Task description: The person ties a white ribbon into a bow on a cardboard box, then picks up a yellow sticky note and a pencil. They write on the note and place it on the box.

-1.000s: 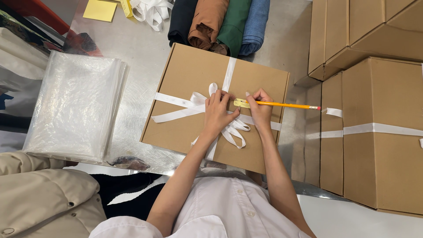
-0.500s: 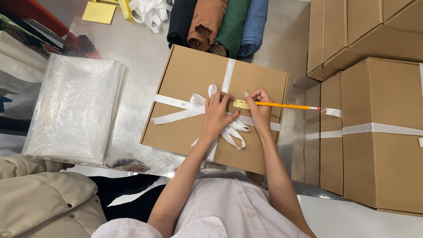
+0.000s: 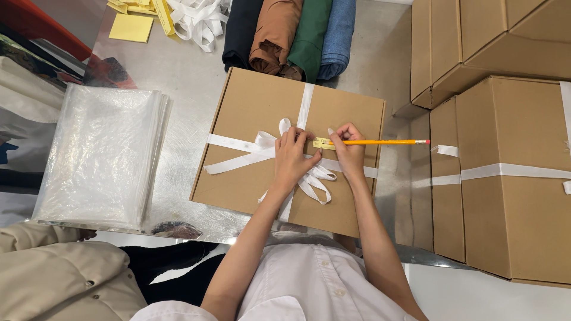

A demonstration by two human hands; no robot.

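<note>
Fingers of right hand [image 3: 350, 153] pinch the pencil [image 3: 380, 142], writing on small yellow tag [image 3: 322, 143]; left hand [image 3: 294, 159] presses ribbon [image 3: 262, 148] flat; next, steady strokes seem needed.

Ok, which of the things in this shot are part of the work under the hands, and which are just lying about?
In hand:
- cardboard box
- white ribbon bow
- small yellow tag, pressed by the left hand
- pencil, held by the right hand

Lying about:
- stack of clear bags
- rolled fabrics
- loose ribbon pile
- yellow notes
- stacked boxes
</note>
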